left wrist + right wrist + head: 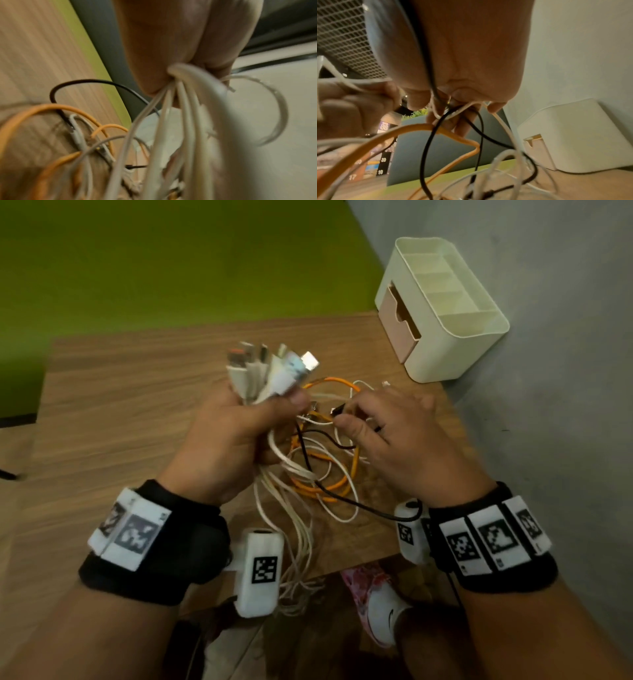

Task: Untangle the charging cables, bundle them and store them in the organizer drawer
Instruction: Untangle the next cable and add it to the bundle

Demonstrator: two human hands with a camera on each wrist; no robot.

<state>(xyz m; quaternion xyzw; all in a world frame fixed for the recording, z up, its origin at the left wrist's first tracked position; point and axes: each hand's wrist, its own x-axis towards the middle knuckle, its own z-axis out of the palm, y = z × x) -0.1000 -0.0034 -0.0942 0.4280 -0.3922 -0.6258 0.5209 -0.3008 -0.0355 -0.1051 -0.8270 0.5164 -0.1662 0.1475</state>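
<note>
Clearly the knot of thin charging cables [308,460], several white ones, one orange and one black, is only partly sorted. A fan of white cords with their plug ends gathered together [270,368] stands up out of the left hand [236,433], which looks like the finished part of the untangling; below that fist the same cords hang in loose strands past the near edge of the wooden worktop [113,405]. The orange cable [325,481] and the black cable [308,453] are looped through the white ones between the two hands, so I judge the separating as perhaps half done. No bundle is tied yet, and nothing has gone into storage.

The left fingers [171,54] are clenched round the white cords, which come out from under them in the left wrist view. The right hand [400,440] is just beside the left, over the tangle, its thumb and fingertips [443,119] pinching at a small connector and strands of black and white cord in the middle of the knot.

Well apart, at the far right corner of the worktop against the grey wall, stands the cream plastic desk organizer [455,347] with open top compartments. Its pale pink drawer [397,326] is closed or nearly so, I cannot tell which.
</note>
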